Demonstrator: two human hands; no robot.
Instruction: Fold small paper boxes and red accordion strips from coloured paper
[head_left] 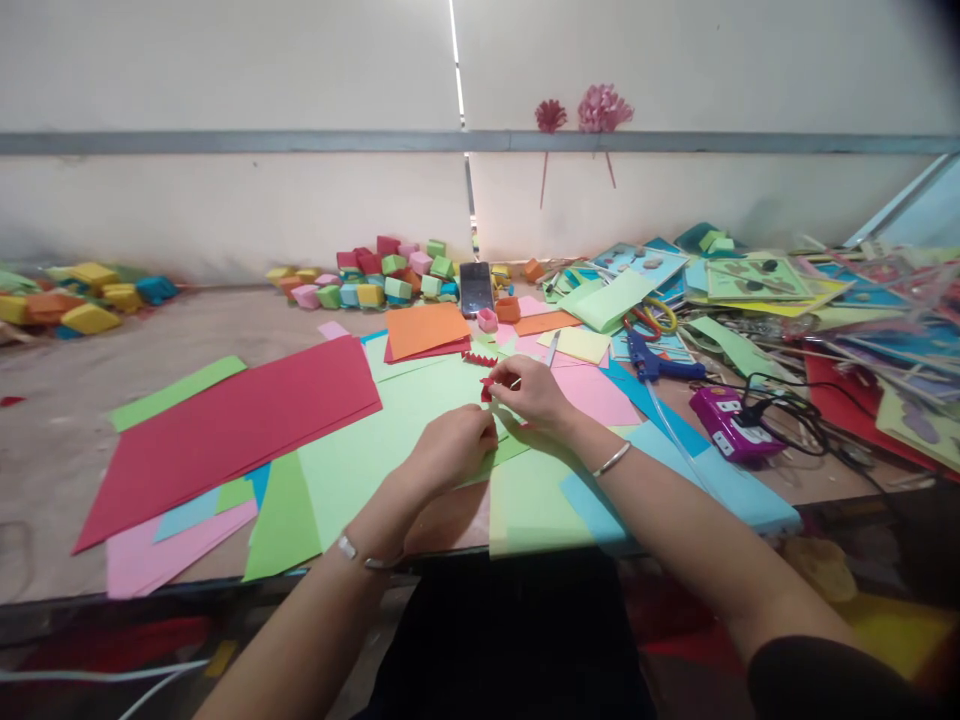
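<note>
My right hand [531, 388] pinches a small red piece of paper [486, 390] between thumb and fingertips above the pale green sheets. My left hand [459, 440] is closed just below and left of it, close to the red piece; whatever its fingers hold is hidden. A red paper strip with a zigzag edge [478, 359] lies just beyond my fingers. Pale green paper [360, 440] spreads under both hands. Behind the right hand, a small blade [553, 348] rests by a pale yellow sheet [576, 345].
Large red sheets [247, 420] lie on the left. Folded paper blocks [397, 270] pile along the wall beside a phone [476, 288]. On the right are a blue glue gun [656, 358], a purple power socket [731, 425] with cables, and heaped cards. Paper flowers [604, 108] hang on the rail.
</note>
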